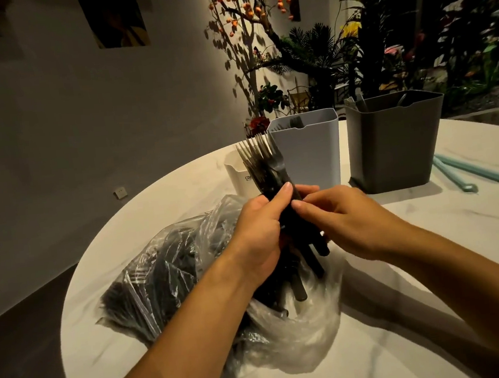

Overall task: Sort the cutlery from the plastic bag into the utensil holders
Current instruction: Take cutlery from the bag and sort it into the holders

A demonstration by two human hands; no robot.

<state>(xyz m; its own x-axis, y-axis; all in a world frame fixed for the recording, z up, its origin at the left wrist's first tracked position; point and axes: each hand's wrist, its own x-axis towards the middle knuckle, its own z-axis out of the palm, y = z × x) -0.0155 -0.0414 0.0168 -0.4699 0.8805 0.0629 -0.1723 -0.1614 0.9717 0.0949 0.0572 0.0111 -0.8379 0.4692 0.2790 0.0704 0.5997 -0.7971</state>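
A bundle of dark forks (266,168) is gripped around its handles by the left hand (261,227), tines up, above the plastic bag (188,266) on the white tabletop (434,261). The right hand (340,216) is pinched on the handles just beside the left thumb, apparently to square the stack or pull a piece loose. The forks look like thin, light, stiff plastic with a smooth finish, so slipping and fanning are likely; hold is best taken at mid-handle, where the shafts lie parallel. The bag is clear, crinkled, limp film, more dark cutlery being seen through it. Behind stand three smooth, rounded-rectangular holders: a cream holder (236,175), a pale grey holder (309,151) already containing forks, and a dark grey holder (391,143).
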